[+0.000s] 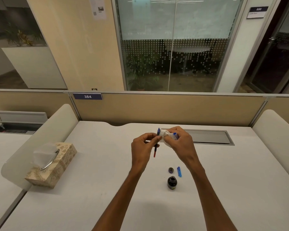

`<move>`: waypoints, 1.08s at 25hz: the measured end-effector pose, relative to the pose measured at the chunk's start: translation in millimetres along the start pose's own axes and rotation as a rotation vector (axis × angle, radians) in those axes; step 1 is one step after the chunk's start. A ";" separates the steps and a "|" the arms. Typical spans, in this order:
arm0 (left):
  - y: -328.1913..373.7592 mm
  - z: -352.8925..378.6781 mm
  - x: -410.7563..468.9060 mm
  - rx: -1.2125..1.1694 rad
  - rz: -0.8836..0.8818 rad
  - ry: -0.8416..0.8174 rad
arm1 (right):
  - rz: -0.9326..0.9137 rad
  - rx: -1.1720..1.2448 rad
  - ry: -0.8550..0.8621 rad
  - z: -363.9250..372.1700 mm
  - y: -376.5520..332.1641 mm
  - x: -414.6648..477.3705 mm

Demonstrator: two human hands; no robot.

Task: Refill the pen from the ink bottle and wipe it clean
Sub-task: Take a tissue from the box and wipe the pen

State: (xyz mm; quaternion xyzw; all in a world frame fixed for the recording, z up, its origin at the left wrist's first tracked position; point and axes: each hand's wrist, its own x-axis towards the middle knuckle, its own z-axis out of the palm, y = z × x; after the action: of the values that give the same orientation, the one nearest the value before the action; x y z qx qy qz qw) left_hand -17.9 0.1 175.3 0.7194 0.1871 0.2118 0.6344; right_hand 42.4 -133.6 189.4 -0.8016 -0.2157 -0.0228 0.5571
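Note:
My left hand (144,144) pinches the pen's inner section (155,148), held upright, with a blue grip at the top and a red end at the bottom. My right hand (180,140) grips a crumpled white tissue (166,136) together with a blue pen part (175,134); the tissue touches the top of the pen section. Both hands are above the middle of the white desk (107,180). Nearer to me on the desk stands the open dark ink bottle (172,182). Its round cap (171,170) and a blue pen cap (179,171) lie just behind it.
A patterned tissue box (55,165) with a tissue sticking out sits at the desk's left edge. A grey cable hatch (210,136) is set into the desk behind my hands. Beige partition panels (173,109) close off the back and sides.

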 end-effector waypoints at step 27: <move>7.9 -3.0 -6.3 -0.142 -0.006 -0.045 | 0.293 0.534 0.024 -3.7 1.1 1.7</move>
State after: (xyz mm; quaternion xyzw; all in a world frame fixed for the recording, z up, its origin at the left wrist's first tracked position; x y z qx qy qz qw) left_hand -24.9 -1.8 183.1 0.6765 0.1596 0.2064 0.6886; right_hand 45.1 -136.7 190.3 -0.6490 -0.0895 0.1058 0.7480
